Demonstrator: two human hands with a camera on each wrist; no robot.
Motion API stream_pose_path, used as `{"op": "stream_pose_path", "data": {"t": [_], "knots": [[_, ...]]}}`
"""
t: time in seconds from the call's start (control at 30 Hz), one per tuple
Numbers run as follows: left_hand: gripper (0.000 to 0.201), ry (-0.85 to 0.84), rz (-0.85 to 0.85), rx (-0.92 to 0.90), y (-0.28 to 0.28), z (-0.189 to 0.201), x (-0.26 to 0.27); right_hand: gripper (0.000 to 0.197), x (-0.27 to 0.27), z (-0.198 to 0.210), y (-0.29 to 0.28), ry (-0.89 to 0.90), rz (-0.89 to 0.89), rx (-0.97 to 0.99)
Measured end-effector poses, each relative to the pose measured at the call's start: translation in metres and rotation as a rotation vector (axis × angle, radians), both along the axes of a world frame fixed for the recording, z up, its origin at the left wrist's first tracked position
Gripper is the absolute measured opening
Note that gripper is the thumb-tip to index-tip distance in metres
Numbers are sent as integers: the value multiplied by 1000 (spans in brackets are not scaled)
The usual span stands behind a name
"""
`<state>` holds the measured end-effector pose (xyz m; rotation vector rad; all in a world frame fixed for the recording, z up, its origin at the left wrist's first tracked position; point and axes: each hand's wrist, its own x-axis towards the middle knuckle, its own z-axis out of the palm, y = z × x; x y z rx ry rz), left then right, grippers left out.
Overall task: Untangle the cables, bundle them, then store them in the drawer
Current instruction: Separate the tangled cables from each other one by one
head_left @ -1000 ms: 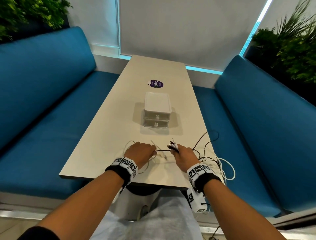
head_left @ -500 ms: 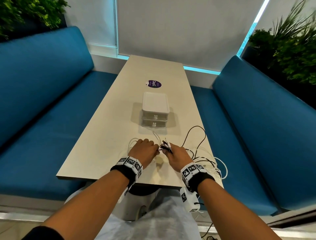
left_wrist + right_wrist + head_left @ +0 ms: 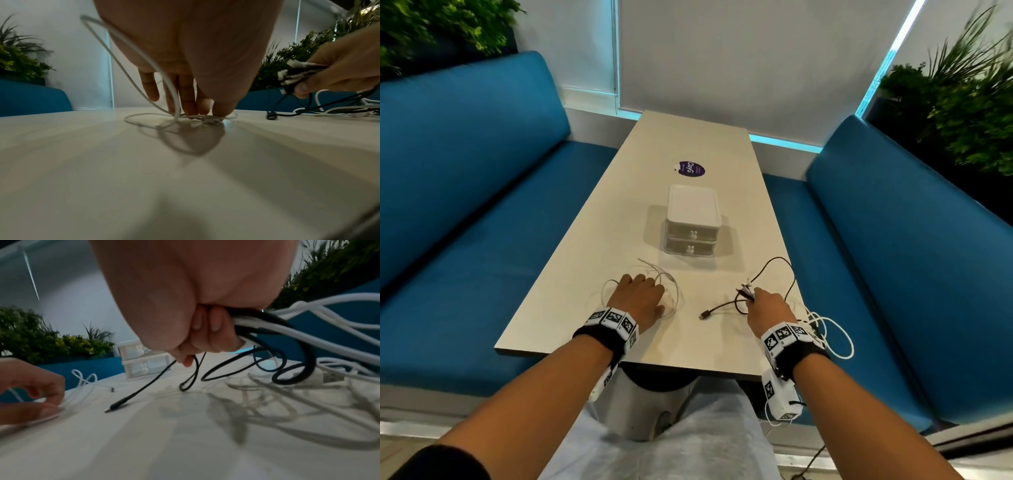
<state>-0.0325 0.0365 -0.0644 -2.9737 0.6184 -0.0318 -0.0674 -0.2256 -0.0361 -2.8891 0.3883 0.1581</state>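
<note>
My left hand (image 3: 641,294) sits on the near left of the table (image 3: 619,212), fingertips and thumb pinching a thin white cable (image 3: 131,53) down against the top, with loops around the hand. My right hand (image 3: 765,303) grips a bunch of black and white cable ends (image 3: 296,73) just above the table's near right. One black cable (image 3: 144,391) trails from it, its plug (image 3: 703,315) lying loose between my hands. The small white drawer unit (image 3: 693,222) stands mid-table, both drawers shut.
White cable loops (image 3: 832,337) hang over the table's right edge by my right wrist. A purple sticker (image 3: 690,169) lies beyond the drawer unit. Blue benches (image 3: 465,205) run along both sides, with plants behind them.
My hands were close together and have moved apart. The left drew the thin white cable leftward; the right carried the bunch to the right, leaving a black plug end lying between them.
</note>
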Motion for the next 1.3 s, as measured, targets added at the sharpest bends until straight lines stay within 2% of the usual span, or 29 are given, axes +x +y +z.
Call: {"op": "stream_pose_path", "data": {"t": [0.2,0.37,0.5,0.63,0.7,0.8,0.9,1.0,1.13,1.3], "knots": [[30,1,-34,28,5,8,-1,23,-14,3,-32,115,-62,-171],[25,120,-89,-90,2,13,-4,17,-20,15,-57,165,-154,-265],[16,222,-86,-232,1,14,-4,13,-22,18,-61,104,-213,-257],[13,245,-42,-314,-4,16,-4,16,-17,17,-54,33,-231,-187],[13,228,-20,-352,-5,15,-3,17,-13,15,-53,-25,-231,-142],[13,102,-27,-377,-5,15,-2,23,-9,15,-51,-84,-257,-59],[13,-80,-20,-325,-7,18,-1,29,-7,17,-50,-60,-269,-20],[16,-183,4,-349,-10,19,0,23,-6,16,-48,-3,-205,-5],[19,-198,-47,-373,-20,18,-2,18,-8,14,-37,75,-124,59],[21,-143,-92,-373,-27,9,-6,14,-11,17,-40,52,-254,-23]]}}
